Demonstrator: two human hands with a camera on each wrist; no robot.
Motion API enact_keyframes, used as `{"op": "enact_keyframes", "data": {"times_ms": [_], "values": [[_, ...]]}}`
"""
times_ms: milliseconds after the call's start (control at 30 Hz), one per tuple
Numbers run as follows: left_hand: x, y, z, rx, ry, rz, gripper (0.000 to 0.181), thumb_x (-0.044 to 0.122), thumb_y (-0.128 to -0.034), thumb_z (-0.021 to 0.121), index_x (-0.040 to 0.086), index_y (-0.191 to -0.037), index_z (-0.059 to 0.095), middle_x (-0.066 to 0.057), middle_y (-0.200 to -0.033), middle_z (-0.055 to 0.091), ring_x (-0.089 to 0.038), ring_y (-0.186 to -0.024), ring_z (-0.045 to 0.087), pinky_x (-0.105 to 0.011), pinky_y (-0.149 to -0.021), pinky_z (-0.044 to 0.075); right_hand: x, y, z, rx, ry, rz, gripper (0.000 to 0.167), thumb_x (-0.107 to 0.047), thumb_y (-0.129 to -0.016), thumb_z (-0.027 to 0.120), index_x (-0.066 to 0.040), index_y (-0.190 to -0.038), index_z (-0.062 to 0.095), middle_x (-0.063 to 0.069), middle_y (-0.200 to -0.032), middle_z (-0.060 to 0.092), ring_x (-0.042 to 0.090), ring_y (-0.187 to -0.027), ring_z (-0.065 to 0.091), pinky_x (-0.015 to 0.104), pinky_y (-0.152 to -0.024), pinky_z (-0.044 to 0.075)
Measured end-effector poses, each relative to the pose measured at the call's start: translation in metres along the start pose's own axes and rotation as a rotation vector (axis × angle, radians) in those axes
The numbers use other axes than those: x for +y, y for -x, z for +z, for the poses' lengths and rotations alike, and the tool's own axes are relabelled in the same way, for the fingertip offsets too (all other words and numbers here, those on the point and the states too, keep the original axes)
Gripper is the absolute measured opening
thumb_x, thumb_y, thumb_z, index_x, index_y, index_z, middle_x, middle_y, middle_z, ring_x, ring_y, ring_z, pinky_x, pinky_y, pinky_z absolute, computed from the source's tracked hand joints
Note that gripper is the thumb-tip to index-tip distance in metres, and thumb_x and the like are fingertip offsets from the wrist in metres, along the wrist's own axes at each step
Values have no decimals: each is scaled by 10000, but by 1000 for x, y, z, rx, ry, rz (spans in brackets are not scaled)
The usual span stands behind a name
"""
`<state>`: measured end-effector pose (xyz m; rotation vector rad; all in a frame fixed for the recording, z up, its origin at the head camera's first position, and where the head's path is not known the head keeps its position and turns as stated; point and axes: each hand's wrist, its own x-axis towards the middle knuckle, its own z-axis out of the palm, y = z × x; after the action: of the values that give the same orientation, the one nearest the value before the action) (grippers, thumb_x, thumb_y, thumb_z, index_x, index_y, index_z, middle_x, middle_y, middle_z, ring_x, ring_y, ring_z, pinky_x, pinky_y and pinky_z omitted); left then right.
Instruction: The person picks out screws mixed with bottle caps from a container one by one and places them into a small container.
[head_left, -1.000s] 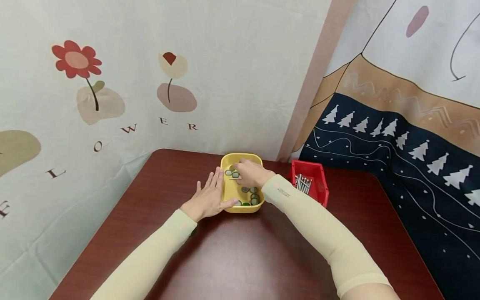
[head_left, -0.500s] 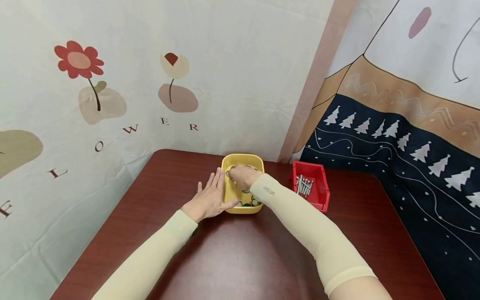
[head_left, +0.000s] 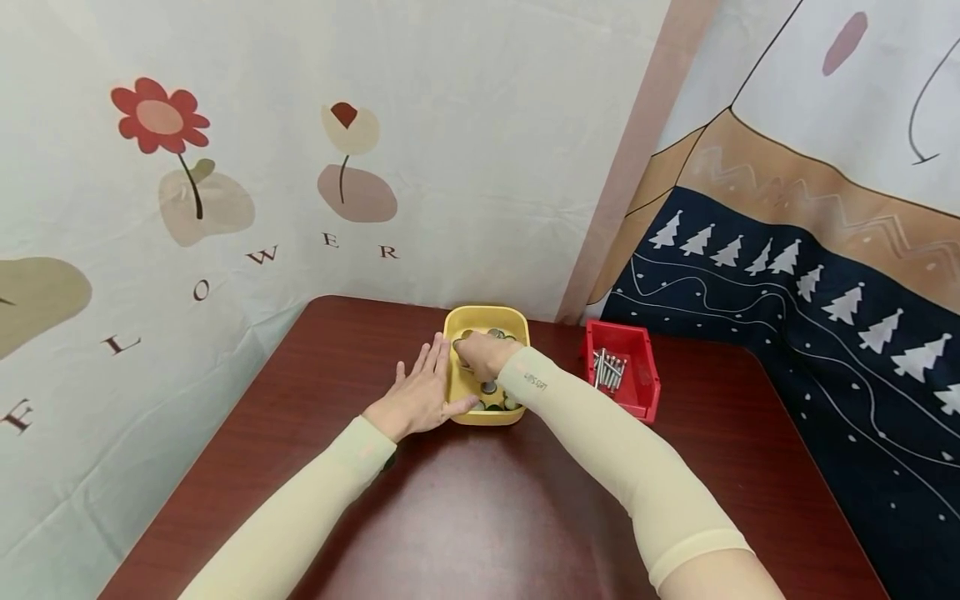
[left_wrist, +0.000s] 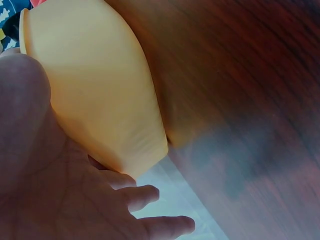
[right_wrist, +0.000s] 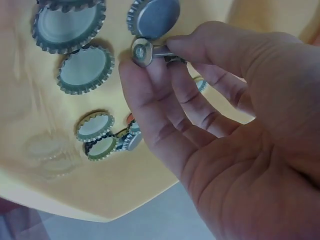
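My right hand [head_left: 487, 353] reaches down into a yellow plastic bin [head_left: 486, 420]. Between thumb and fingers it pinches a metal bolt [right_wrist: 143, 52] with a round flat head, seen in the right wrist view. Around those fingers lie several crimped bottle caps [right_wrist: 86, 70], most with their pale insides up; some are hidden behind the hand in the head view. My left hand [head_left: 414, 398] rests along the bin's left side with straight, spread fingers, its thumb at the near left rim. In the left wrist view the palm [left_wrist: 60, 175] lies against the bin's outer wall.
A red bin [head_left: 639, 375] stands to the right of the yellow one, holding several metal bolts [head_left: 610, 370]. Both are near the far edge of the dark red table [head_left: 465, 517]. A printed cloth [head_left: 480, 167] hangs just behind.
My right hand has moved slightly left and lower within the yellow bin, and the bolt no longer shows in the head view. The left hand stays where it was.
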<state>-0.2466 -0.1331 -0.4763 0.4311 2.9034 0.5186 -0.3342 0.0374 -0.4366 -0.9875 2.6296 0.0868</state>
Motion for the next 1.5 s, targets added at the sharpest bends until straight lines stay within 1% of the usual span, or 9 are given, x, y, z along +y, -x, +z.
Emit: {"op": "enact_keyframes", "data": {"times_ms": [167, 367, 467, 567, 733, 933, 1133, 1300, 1500], "values": [[0, 0, 0, -2, -7, 0, 1217, 719, -1116, 631, 0, -1865, -5, -219, -1974, -55, -472, -1842, 104, -875, -1368, 199, 1, 3, -1, 9, -8, -17, 178, -52, -1121, 739, -70, -1298, 749, 41, -1099, 792, 166, -946, 683, 318, -899, 613], [0, 0, 2, -8, -7, 2, 1219, 721, -1118, 627, 0, -1864, -12, -212, -1974, -68, -474, -1842, 101, -876, -1369, 195, 3, 6, -2, 11, -28, -27, 265, -43, -1106, 745, -61, -1371, 758, 87, -1271, 818, 224, -1132, 762, 377, -1042, 647], [0, 0, 3, -7, -1, 0, 1220, 722, -1116, 630, 2, -1865, -8, -217, -1975, -52, -473, -1843, 102, -874, -1369, 196, 3, 10, -2, 18, -62, -42, 333, 1, -1074, 758, -44, -1403, 748, 115, -1336, 814, 252, -1182, 774, 392, -1061, 648], [0, 1, 4, -5, 4, -1, 1221, 721, -1114, 634, -1, -1865, -3, -221, -1974, -46, -474, -1843, 100, -875, -1368, 198, 5, 12, -1, 29, -96, -58, 409, 9, -1061, 769, -30, -1466, 727, 141, -1359, 812, 258, -1159, 776, 397, -1045, 651], [0, 2, 3, -16, -2, -5, 1221, 732, -1117, 619, 1, -1865, -11, -215, -1973, -69, -476, -1843, 88, -876, -1368, 194, 10, 15, -1, 46, -152, -68, 511, -12, -1066, 780, -64, -1566, 693, 153, -1344, 823, 257, -1116, 789, 409, -1009, 666], [-1, 0, 1, -22, -15, -5, 1209, 729, -1124, 608, 8, -1866, -16, -205, -1971, -96, -480, -1842, 83, -871, -1375, 185, 15, 22, -2, 75, -224, -106, 482, -9, -1064, 779, -56, -1540, 718, 151, -1283, 829, 256, -1074, 781, 404, -966, 667], [-2, -2, -1, -20, -17, -5, 1207, 729, -1125, 605, 2, -1865, -13, -219, -1972, -74, -480, -1842, 76, -868, -1376, 187, 19, 28, -3, 101, -234, -84, 495, -41, -1053, 810, -108, -1535, 717, 129, -1195, 826, 256, -1102, 776, 413, -981, 653], [-1, -3, -2, -22, -5, -8, 1211, 730, -1122, 611, 8, -1867, -14, -216, -1972, -77, -477, -1843, 71, -867, -1380, 174, 20, 34, -2, 111, -255, -75, 489, -62, -1056, 819, -92, -1534, 721, 136, -1252, 835, 275, -1171, 792, 423, -1026, 662], [0, -2, -1, -24, 3, -10, 1220, 730, -1123, 611, 11, -1865, -36, -214, -1973, -81, -472, -1845, 68, -862, -1382, 178, 24, 38, 0, 134, -286, -102, 456, -49, -1057, 812, -40, -1504, 725, 169, -1306, 833, 310, -1203, 798, 447, -1061, 665]]}}
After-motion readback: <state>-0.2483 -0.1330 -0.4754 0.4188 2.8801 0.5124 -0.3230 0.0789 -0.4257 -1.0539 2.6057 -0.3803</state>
